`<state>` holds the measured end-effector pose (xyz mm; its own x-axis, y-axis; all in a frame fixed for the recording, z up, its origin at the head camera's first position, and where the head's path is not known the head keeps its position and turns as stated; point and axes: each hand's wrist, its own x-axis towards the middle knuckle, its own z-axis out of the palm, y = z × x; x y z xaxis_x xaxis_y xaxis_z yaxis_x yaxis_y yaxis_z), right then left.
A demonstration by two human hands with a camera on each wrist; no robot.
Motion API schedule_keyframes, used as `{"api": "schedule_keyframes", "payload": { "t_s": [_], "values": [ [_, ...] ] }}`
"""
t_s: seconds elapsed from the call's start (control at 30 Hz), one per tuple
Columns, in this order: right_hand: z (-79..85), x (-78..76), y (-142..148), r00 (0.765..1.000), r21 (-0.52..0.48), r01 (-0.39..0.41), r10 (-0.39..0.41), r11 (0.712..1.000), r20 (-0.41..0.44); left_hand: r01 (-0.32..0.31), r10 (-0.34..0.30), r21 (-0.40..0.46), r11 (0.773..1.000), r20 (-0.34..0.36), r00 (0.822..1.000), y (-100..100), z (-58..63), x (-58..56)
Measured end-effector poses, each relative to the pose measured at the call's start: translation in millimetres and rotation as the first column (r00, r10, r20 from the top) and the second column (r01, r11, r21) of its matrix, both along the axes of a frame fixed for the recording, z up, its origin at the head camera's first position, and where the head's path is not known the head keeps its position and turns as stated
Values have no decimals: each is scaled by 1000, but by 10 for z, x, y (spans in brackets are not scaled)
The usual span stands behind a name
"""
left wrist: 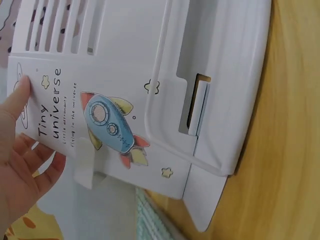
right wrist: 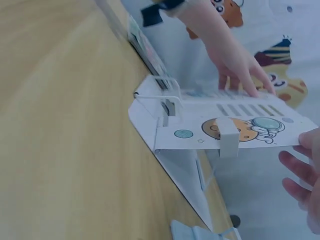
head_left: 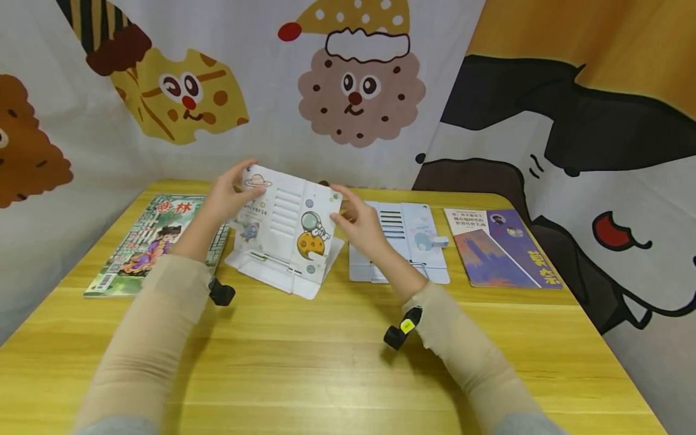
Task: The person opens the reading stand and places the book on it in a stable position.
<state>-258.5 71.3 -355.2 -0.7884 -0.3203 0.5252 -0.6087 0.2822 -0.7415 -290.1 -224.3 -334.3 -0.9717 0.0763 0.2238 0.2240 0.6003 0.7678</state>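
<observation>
Left grip point(head_left: 225, 194) and right grip point(head_left: 361, 222) pinch the white oblong space-picture stand point(head_left: 280, 243) at ten and two o'clock, likely tilting it; next needs steadiness.

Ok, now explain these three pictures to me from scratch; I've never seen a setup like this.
There's no robot here, just a person's two bare hands. The widest picture comes from a camera worn on the head, looking forward and down. The other two come from cameras worn on the wrists, each watching its own hand's work, which is why the scene looks turned sideways.

On the wooden table lie a magazine at the left, a purple book at the right, and a pale blue slotted stand beside that book. Between the magazine and the blue stand is a white slotted stand with space drawings. The left hand pinches its upper left corner; the right hand holds its upper right edge.
</observation>
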Motion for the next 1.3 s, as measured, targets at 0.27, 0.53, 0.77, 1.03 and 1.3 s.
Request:
{"api": "schedule_keyframes", "payload": {
  "t_s": [0.27,0.53,0.77,1.03,1.3],
  "values": [
    [74,-271,-18,995,70,19,-26,997,95,-88,91,60,994,-48,995,0,-76,-5],
    [87,-491,-31,976,136,36,-65,990,209,-120,131,102,987,-111,985,49,-128,-43],
    [71,-648,-47,956,116,27,-59,993,288,-144,164,171,975,-106,981,107,-141,-37],
    [67,-683,-101,959,124,57,-89,991,271,-149,163,199,969,-56,985,90,-175,-83],
    [96,-560,-111,960,298,237,-270,925,76,-90,100,156,984,-59,993,-54,-130,72]
  ]
}}
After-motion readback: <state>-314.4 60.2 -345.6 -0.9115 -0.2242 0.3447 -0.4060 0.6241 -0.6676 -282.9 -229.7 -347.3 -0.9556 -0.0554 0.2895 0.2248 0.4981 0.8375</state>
